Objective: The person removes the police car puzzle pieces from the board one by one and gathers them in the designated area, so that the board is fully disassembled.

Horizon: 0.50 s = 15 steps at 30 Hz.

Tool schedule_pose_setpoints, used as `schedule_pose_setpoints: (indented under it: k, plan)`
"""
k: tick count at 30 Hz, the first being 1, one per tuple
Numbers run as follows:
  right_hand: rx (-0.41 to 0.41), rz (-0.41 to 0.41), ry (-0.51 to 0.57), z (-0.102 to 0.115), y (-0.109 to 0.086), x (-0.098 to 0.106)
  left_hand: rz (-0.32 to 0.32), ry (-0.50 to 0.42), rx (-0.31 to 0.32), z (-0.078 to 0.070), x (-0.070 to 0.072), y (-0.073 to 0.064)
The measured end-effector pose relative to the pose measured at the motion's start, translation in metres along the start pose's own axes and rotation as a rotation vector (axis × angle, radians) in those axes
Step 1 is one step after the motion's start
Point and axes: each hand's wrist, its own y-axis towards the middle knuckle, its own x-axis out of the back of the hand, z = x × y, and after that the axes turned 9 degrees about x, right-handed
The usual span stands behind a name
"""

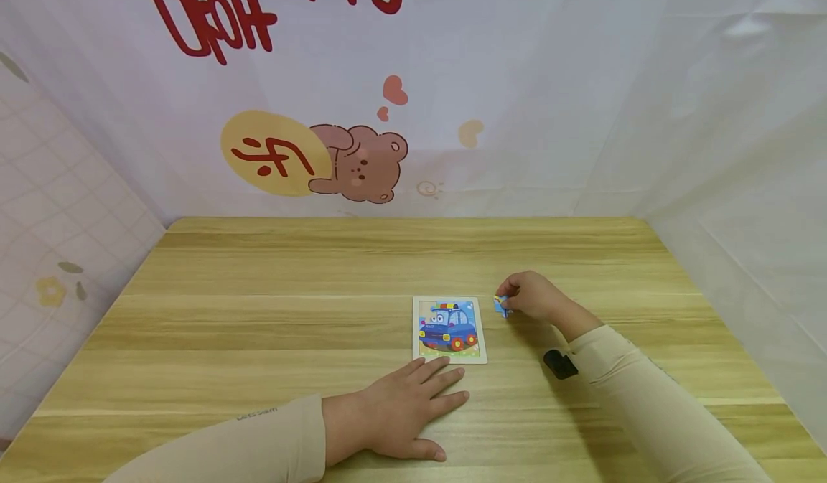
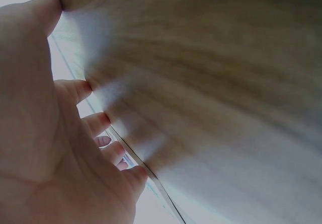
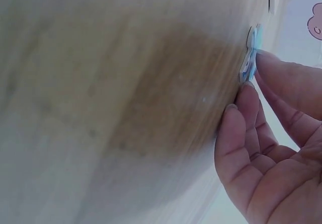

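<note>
A jigsaw puzzle (image 1: 450, 330) in a pale frame, with a blue cartoon police car on it, lies on the wooden table. At its upper left corner a beige patch of backing shows. Right of the frame, my right hand (image 1: 533, 296) pinches a small blue puzzle piece (image 1: 500, 306) between thumb and fingers, low over the tabletop. The right wrist view shows the same piece (image 3: 251, 58) edge-on at the thumb tip. My left hand (image 1: 410, 408) lies with fingers spread, its fingertips at the frame's lower edge. In the left wrist view the palm (image 2: 30, 118) arches above the wood.
The wooden table (image 1: 258, 289) runs back to a white curtain (image 1: 530, 110) printed with a bear and red lettering. Light cloth walls stand at both sides. A black object (image 1: 559, 364) sits by the right wrist, beside the beige sleeve (image 1: 652, 397).
</note>
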Motion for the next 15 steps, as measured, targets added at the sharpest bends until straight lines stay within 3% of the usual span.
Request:
schedule_pose_setpoints:
  k: [4,15]
  plan:
    - [0.010,-0.010,0.017,0.000,0.000,-0.001,-0.003,0.001,0.003,0.000,-0.001,0.000]
    - [0.094,-0.148,0.001,0.013,0.007,-0.009,-0.007,0.005,0.001,0.000,-0.005,0.001]
